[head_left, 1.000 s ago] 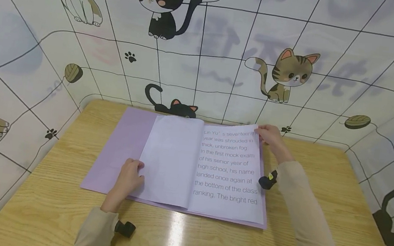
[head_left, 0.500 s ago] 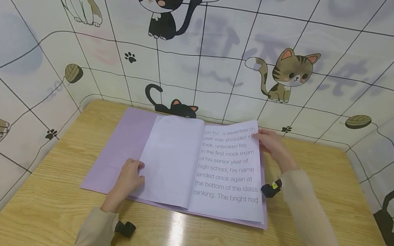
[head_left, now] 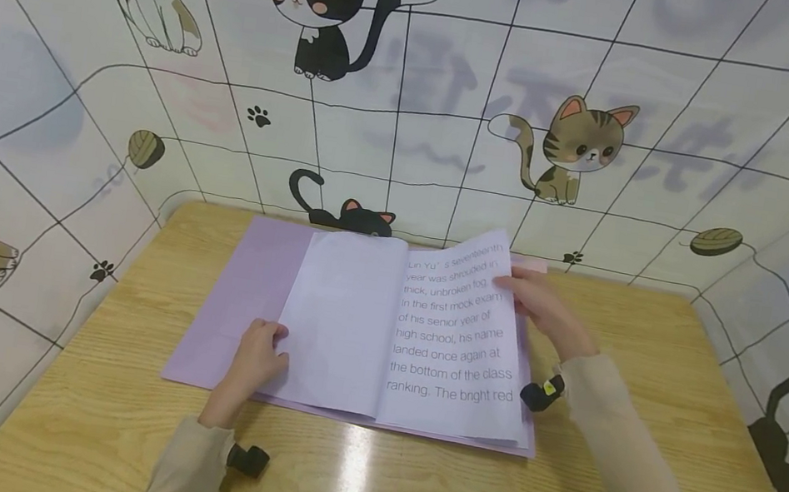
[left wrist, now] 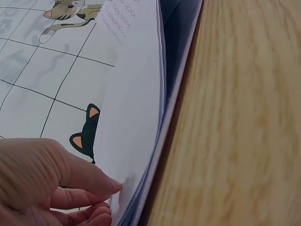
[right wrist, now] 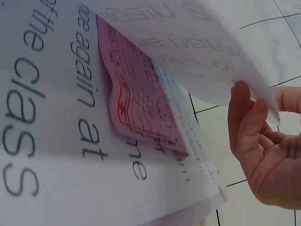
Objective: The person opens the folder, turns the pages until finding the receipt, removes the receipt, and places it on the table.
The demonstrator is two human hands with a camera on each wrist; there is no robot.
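Observation:
An open book with a purple cover (head_left: 239,300) lies on the table. Its left page (head_left: 338,322) is blank; the right page (head_left: 454,330) carries large printed text. My right hand (head_left: 545,305) pinches the right page near its upper outer corner, and that corner curls up. Beneath this raised page, in the right wrist view, a pink printed slip (right wrist: 146,108) with red marks lies on another page of text. My left hand (head_left: 258,357) is at the left page's outer edge. In the left wrist view its thumb (left wrist: 110,186) presses the page, fingers curled against the edge.
The wooden table (head_left: 405,491) extends in front of the book and to both sides. Behind it stands a white gridded wall (head_left: 438,151) with cartoon cats. A small black wrist camera (head_left: 248,461) sits at the left cuff, another (head_left: 542,393) at the right.
My right hand has moved down and slightly right along the page's edge, and the page's upper right corner has lifted and bent leftward. The left hand stays in place.

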